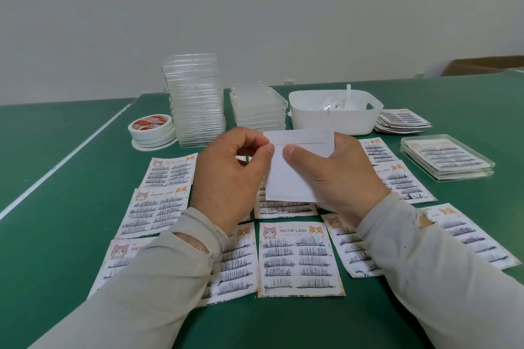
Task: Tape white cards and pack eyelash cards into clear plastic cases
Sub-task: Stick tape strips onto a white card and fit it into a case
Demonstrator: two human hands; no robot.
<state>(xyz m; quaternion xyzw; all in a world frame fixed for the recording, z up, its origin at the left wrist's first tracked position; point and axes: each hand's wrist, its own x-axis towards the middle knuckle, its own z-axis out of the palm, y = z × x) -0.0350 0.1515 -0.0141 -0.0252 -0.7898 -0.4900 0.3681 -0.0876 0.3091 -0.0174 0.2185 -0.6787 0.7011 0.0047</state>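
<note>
Table (pixel 71 235): dark green, with one thin white line running diagonally across its left part.
Wall (pixel 255 8): plain off-white.
Card (pixel 295 173) held up: white, with faint pale stripes across it.
Lash cards (pixel 300 258): white ground, pinkish border, rows of black lashes; grey cat and orange-and-white cat printed at top, dark "MEOW LASH" lettering.
Cases (pixel 195 99): clear, colourless; stacks look whitish-grey.
Tape (pixel 151 127): white rolls, red-and-white printed label on top.
Bin (pixel 331 122): white, white scraps inside.
Sleeves (pixel 158 278): pale grey-beige.
Box (pixel 482 65) at far right: brown.
</note>
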